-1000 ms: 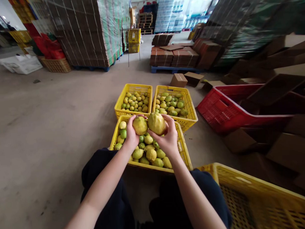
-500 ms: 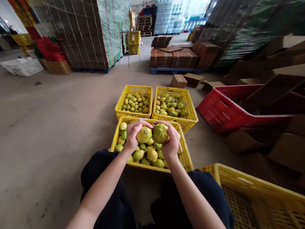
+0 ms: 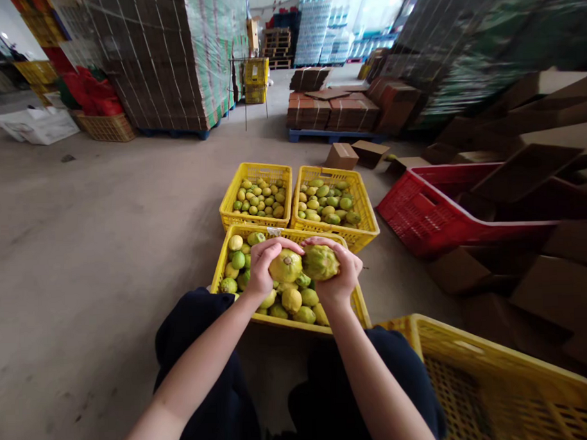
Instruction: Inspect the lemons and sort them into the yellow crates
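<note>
Both bare forearms reach forward from the lower edge of the view and draw in toward each other at the wrists. The left hand (image 3: 262, 267) is curled with its fingers (image 3: 275, 245) arched over the top, knuckles up. The right hand (image 3: 341, 277) mirrors it, fingers bent and closed in a grip. The two hands sit side by side, nearly touching.

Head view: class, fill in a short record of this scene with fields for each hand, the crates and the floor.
left hand: grips a round yellow fruit
right hand: grips a round greenish fruit
near yellow plastic crate: below both hands, holds fruit
far yellow plastic crates: two, side by side, hold fruit
red plastic crate: to the right
floor: bare concrete
</note>
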A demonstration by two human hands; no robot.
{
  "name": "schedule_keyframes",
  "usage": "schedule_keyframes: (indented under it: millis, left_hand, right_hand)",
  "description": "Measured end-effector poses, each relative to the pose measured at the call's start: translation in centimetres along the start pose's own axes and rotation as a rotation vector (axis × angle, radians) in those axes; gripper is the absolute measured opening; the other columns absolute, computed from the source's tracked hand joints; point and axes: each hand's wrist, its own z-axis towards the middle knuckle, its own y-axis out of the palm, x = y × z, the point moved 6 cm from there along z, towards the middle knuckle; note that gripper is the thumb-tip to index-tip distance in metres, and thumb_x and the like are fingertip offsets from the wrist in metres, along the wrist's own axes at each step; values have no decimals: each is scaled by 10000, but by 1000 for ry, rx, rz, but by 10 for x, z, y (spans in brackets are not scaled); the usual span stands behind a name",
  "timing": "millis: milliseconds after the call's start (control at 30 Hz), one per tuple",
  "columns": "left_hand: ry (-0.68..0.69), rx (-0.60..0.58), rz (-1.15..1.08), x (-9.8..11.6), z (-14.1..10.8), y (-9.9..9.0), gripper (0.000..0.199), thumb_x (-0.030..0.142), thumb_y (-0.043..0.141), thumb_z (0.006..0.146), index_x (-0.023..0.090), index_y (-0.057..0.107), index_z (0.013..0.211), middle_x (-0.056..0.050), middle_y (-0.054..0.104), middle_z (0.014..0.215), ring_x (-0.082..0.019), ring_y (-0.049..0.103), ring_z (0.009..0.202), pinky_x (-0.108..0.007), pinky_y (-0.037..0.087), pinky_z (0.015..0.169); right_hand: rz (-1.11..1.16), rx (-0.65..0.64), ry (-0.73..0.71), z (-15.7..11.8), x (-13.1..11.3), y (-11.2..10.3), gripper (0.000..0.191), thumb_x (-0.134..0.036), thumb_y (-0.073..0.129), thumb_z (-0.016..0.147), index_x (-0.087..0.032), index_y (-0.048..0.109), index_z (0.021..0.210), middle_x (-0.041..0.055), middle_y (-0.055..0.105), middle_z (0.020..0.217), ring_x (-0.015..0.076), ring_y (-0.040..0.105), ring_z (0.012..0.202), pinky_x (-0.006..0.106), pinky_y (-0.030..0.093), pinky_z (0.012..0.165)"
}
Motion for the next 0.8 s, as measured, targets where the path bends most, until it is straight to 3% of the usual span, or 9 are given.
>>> schedule_keyframes:
  millis: [300, 500, 667, 800]
  left_hand:
    - [178, -139, 174, 11, 0, 8, 275, 353, 557, 793, 219, 764, 670, -57, 737, 779, -267, 646, 826, -354, 456, 843]
    - [199, -139, 286, 12, 0, 7, 337, 385, 492, 818, 225, 768, 709, -60, 746, 817, -265, 655, 853, -351, 459, 837]
    - [197, -131, 253, 11, 1, 5, 322, 379, 521, 817, 210, 767, 695, -63, 739, 794, -269, 653, 876, -345, 461, 829]
    - [275, -155, 326, 15, 1, 7, 347, 341, 476, 843, 196, 765, 718, -52, 728, 767, -238, 644, 806, -340, 469, 789]
  right_hand:
    - [53, -81, -50, 3, -12, 0, 316, -296, 469, 871, -217, 750, 749, 33, 757, 804, 245, 703, 805, 403, 543, 815]
    - [29, -120, -32, 3, -11, 0, 313, -302, 462, 846, -219, 746, 741, 37, 755, 810, 251, 702, 816, 400, 541, 810]
    - [29, -157, -45, 4, -13, 0, 301, -300, 482, 859, -214, 753, 757, 33, 759, 809, 245, 706, 809, 382, 536, 803]
    - [40, -191, -49, 5, -14, 1, 299, -290, 491, 872, -218, 758, 756, 29, 765, 820, 234, 707, 810, 358, 530, 805]
